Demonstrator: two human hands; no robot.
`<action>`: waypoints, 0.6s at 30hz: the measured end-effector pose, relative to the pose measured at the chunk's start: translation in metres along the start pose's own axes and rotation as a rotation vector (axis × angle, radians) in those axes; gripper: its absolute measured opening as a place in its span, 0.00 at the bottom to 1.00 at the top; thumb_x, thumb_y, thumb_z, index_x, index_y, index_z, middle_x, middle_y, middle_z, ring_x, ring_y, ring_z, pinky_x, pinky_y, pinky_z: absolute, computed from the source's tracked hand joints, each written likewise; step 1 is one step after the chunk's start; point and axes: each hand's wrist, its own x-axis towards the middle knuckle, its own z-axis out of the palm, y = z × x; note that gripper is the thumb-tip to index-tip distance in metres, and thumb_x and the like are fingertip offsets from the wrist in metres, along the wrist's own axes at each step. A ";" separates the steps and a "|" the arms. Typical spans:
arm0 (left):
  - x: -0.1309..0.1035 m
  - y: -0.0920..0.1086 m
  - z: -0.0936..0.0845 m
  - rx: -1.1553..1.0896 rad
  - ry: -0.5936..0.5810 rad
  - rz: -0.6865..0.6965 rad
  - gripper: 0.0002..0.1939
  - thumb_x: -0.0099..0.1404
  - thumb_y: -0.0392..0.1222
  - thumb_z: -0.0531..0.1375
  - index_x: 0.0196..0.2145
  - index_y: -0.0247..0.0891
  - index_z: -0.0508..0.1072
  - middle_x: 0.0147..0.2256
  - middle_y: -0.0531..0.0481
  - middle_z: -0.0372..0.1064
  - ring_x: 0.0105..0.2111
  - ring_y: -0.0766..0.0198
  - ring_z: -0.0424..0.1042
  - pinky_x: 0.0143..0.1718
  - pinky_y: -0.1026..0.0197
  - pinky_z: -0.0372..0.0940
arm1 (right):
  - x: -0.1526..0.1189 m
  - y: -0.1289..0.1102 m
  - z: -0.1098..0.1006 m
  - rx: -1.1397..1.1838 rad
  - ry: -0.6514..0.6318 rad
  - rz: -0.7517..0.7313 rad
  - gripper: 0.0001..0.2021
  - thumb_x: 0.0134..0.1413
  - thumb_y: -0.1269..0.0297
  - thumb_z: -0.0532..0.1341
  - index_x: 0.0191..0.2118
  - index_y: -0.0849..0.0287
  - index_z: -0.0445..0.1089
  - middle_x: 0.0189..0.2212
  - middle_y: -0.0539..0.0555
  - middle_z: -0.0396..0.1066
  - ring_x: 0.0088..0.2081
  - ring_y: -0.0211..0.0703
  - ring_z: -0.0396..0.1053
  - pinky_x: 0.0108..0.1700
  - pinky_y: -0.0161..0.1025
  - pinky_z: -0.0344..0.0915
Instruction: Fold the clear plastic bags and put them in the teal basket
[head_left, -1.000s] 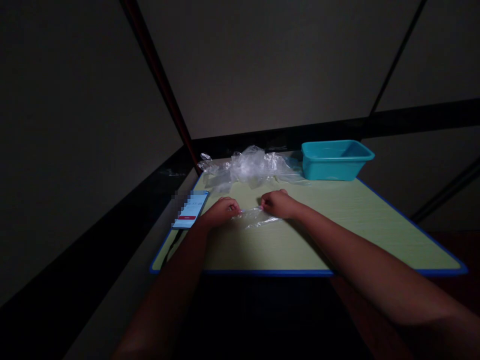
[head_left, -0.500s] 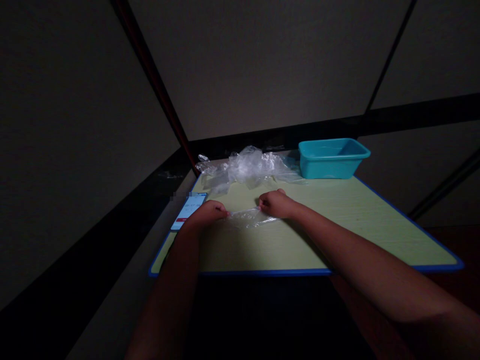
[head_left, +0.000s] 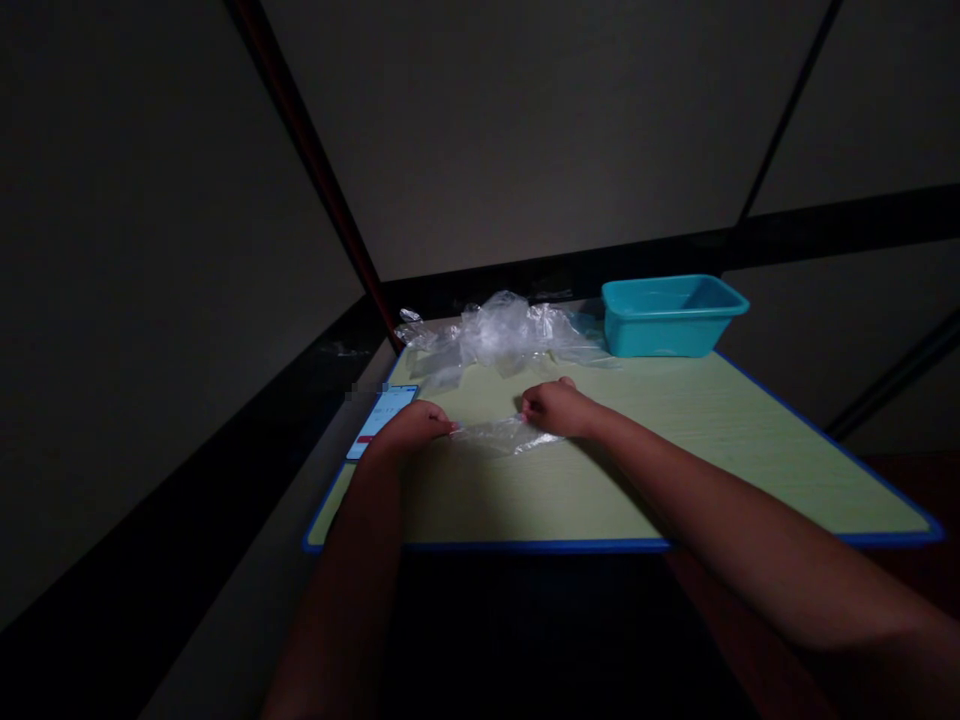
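Note:
A clear plastic bag (head_left: 491, 437) is stretched between my two hands, low over the table. My left hand (head_left: 420, 424) pinches its left end between thumb and fingers. At the other end, my right hand (head_left: 556, 408) is closed on the bag's upper edge, fingers curled inward. The bag hangs a little slack and crinkled toward me. Behind my hands lies a loose heap of clear plastic bags (head_left: 504, 335).
A lit phone (head_left: 384, 412) lies at the table's left edge, partly behind my left hand. A turquoise plastic basket (head_left: 664, 335) stands at the back right. The pale table (head_left: 720, 460) has a blue rim. Walls rise close behind and to the left.
Both hands keep their grip on the bag, whose lower part has shifted and creased slightly. The whole view has moved a little, so things sit slightly further right.

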 end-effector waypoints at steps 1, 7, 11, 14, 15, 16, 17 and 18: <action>0.000 0.001 0.000 -0.002 0.009 -0.003 0.15 0.46 0.52 0.57 0.15 0.38 0.64 0.16 0.58 0.56 0.21 0.68 0.55 0.22 0.65 0.49 | 0.000 0.000 0.000 -0.001 0.000 0.002 0.08 0.53 0.63 0.56 0.29 0.58 0.70 0.29 0.51 0.74 0.33 0.41 0.67 0.43 0.43 0.47; -0.004 0.011 0.001 0.030 0.035 -0.026 0.13 0.46 0.50 0.57 0.16 0.38 0.64 0.17 0.57 0.56 0.22 0.67 0.57 0.23 0.64 0.49 | -0.003 -0.002 -0.003 0.036 0.012 -0.006 0.10 0.52 0.57 0.57 0.30 0.57 0.69 0.28 0.51 0.73 0.33 0.43 0.68 0.44 0.43 0.47; -0.004 0.012 0.001 0.049 0.041 -0.029 0.13 0.47 0.49 0.57 0.16 0.38 0.64 0.17 0.57 0.58 0.22 0.67 0.58 0.23 0.64 0.50 | -0.003 -0.001 -0.003 0.046 0.041 0.012 0.10 0.54 0.57 0.56 0.30 0.57 0.69 0.29 0.51 0.73 0.34 0.43 0.68 0.45 0.44 0.46; -0.003 0.011 0.002 0.065 0.051 -0.019 0.12 0.47 0.49 0.58 0.16 0.38 0.64 0.17 0.56 0.58 0.22 0.66 0.59 0.23 0.64 0.50 | -0.002 0.001 -0.003 0.028 0.034 0.020 0.08 0.53 0.61 0.56 0.31 0.57 0.69 0.30 0.51 0.74 0.35 0.43 0.68 0.45 0.43 0.45; -0.002 0.010 0.002 0.067 0.051 -0.013 0.12 0.47 0.49 0.58 0.16 0.38 0.64 0.17 0.56 0.58 0.22 0.66 0.59 0.23 0.64 0.50 | -0.002 0.001 -0.003 0.026 0.032 0.021 0.07 0.53 0.63 0.56 0.31 0.57 0.70 0.30 0.51 0.74 0.35 0.42 0.68 0.45 0.43 0.45; -0.002 0.009 0.002 0.066 0.051 -0.004 0.12 0.47 0.49 0.58 0.16 0.38 0.64 0.17 0.56 0.58 0.22 0.66 0.59 0.23 0.64 0.50 | -0.002 0.001 -0.003 0.026 0.033 0.022 0.06 0.52 0.65 0.56 0.32 0.57 0.70 0.30 0.51 0.74 0.35 0.42 0.68 0.45 0.43 0.45; -0.002 0.009 0.003 0.065 0.050 0.007 0.12 0.48 0.49 0.57 0.16 0.38 0.64 0.17 0.56 0.59 0.23 0.66 0.59 0.24 0.64 0.50 | -0.001 0.001 -0.003 0.030 0.036 0.021 0.06 0.51 0.66 0.56 0.32 0.56 0.70 0.30 0.50 0.74 0.35 0.42 0.68 0.44 0.43 0.45; -0.001 0.008 0.003 0.064 0.049 0.017 0.12 0.48 0.49 0.57 0.16 0.38 0.64 0.18 0.56 0.59 0.23 0.65 0.60 0.24 0.64 0.51 | -0.002 0.001 -0.003 0.036 0.041 0.019 0.06 0.51 0.68 0.56 0.33 0.56 0.70 0.30 0.50 0.74 0.35 0.42 0.68 0.44 0.43 0.45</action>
